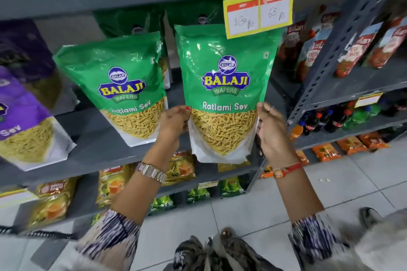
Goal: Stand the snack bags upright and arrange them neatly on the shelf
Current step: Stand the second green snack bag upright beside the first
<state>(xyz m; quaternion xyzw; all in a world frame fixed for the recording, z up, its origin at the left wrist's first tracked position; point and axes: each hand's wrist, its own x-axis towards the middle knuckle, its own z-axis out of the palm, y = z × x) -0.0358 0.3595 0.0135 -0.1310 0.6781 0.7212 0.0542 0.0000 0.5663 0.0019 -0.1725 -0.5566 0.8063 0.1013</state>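
Observation:
A green Balaji Ratlami Sev bag (pixel 224 86) is held upright in front of the grey shelf (pixel 94 145), its bottom edge hanging just past the shelf's front lip. My left hand (pixel 174 123) grips its lower left edge and my right hand (pixel 273 132) grips its lower right edge. A second green Ratlami Sev bag (pixel 119 86) stands on the shelf to the left, leaning slightly. More green bags (pixel 132 22) stand behind both. A purple sev bag (pixel 24 123) leans at the far left.
A yellow-green price tag (pixel 258 0) hangs from the shelf above, over the held bag's top right corner. Ketchup pouches (pixel 312 50) fill the rack to the right, soft-drink bottles (pixel 326 119) below them. Yellow and green snack packs (pixel 110 185) sit on lower shelves. The floor is white tile.

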